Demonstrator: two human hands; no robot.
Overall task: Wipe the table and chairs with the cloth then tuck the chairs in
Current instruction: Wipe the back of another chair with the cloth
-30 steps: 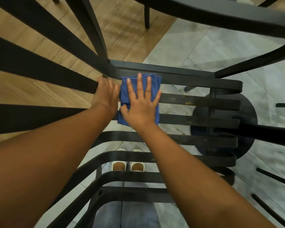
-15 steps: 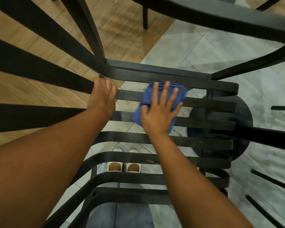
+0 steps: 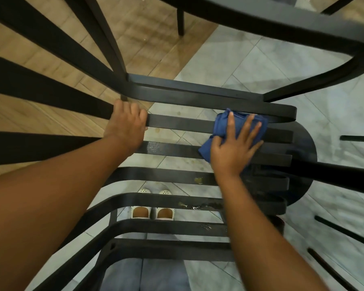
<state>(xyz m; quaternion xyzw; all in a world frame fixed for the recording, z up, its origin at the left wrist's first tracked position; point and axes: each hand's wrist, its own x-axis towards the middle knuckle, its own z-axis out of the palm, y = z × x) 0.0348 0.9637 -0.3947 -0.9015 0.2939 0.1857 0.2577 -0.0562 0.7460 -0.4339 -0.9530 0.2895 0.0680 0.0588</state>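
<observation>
A blue cloth (image 3: 237, 131) lies bunched on the slatted seat of a black chair (image 3: 198, 124), toward the seat's right edge and just inside its far rail. The right hand (image 3: 234, 148) presses it flat against the slats, fingers straight and spread across the fabric, the thumb off its right side; the cloth covers parts of the two farthest slats, with one corner poking out toward the near left of the hand.

The left hand (image 3: 125, 124) grips the left end of the farthest slat, fingers curled over its top where the seat meets the chair's left side. Both forearms reach in from the near edge of the view.

Pale smears and specks mark the nearer slats (image 3: 200, 180), near the right forearm. Through the gaps, a pair of white shoes (image 3: 152, 212) stands on grey marble-pattern floor tiles (image 3: 271, 66); wood-look flooring (image 3: 145, 53) covers the far left. A round black base (image 3: 307, 164) sits on the tiles beneath the seat's right edge. The dark rim of a table (image 3: 261, 19) crosses the top right corner.
</observation>
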